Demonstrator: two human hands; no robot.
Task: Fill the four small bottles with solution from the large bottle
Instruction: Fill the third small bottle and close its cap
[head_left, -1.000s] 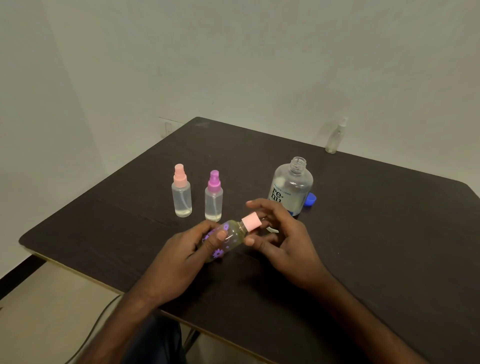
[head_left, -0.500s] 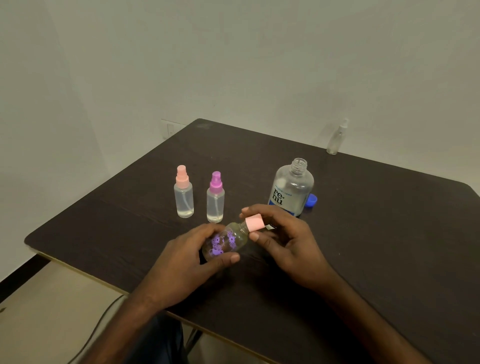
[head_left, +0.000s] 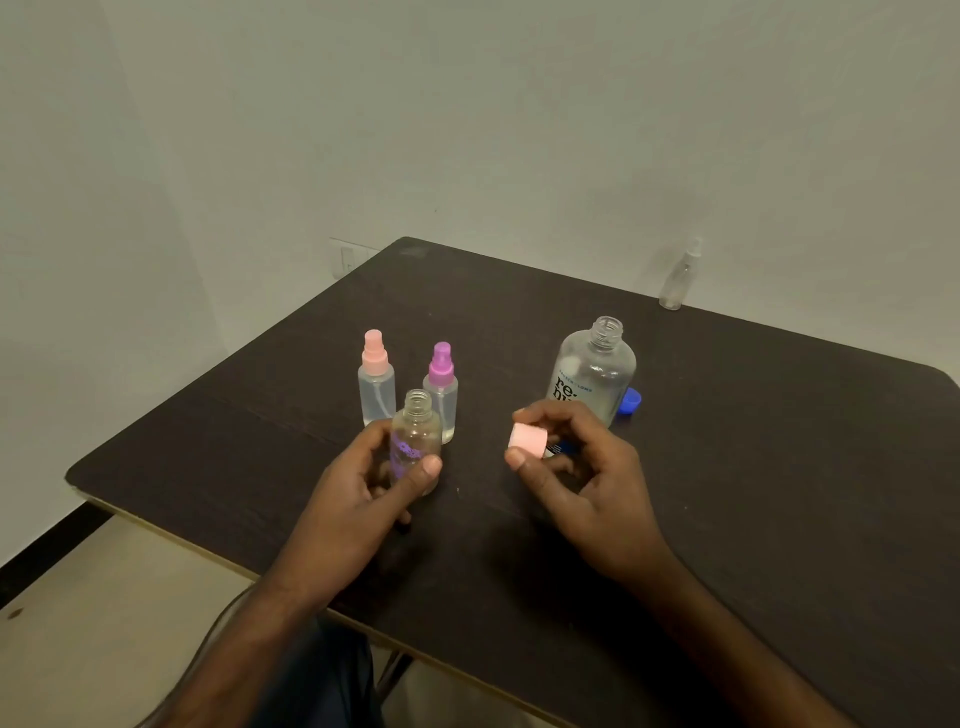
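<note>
**Flower-print bottle open in the left hand, its cap in the right**

The dark wood-grain table (head_left: 779, 493) has a pale edge band along its near side and rounded corners. Both forearms cross that near edge.

The left hand (head_left: 358, 488) grips a small clear plastic bottle with a purple flower print (head_left: 415, 441). The thumb lies across its front and the fingers curl behind. The bottle stands about upright with its threaded neck bare; whether its base touches the table cannot be told.

Just to the right, with a gap between, the right hand (head_left: 587, 483) pinches a round, smooth pink cap (head_left: 527, 439) between thumb and forefinger, the other fingers loosely curled.

Right behind the held bottle stand two slim clear spray bottles, one pink-topped (head_left: 375, 384) and one purple-topped (head_left: 441, 387), both holding clear liquid.

Behind the right hand stands the large bottle (head_left: 595, 371), clear and round-shouldered, with dark lettering and an open threaded mouth. A blue cap (head_left: 629, 401) lies against its right side.

A wide stretch of bare tabletop lies to the right. At the far edge, by the wall, stands a clear spray bottle (head_left: 678, 278).
</note>
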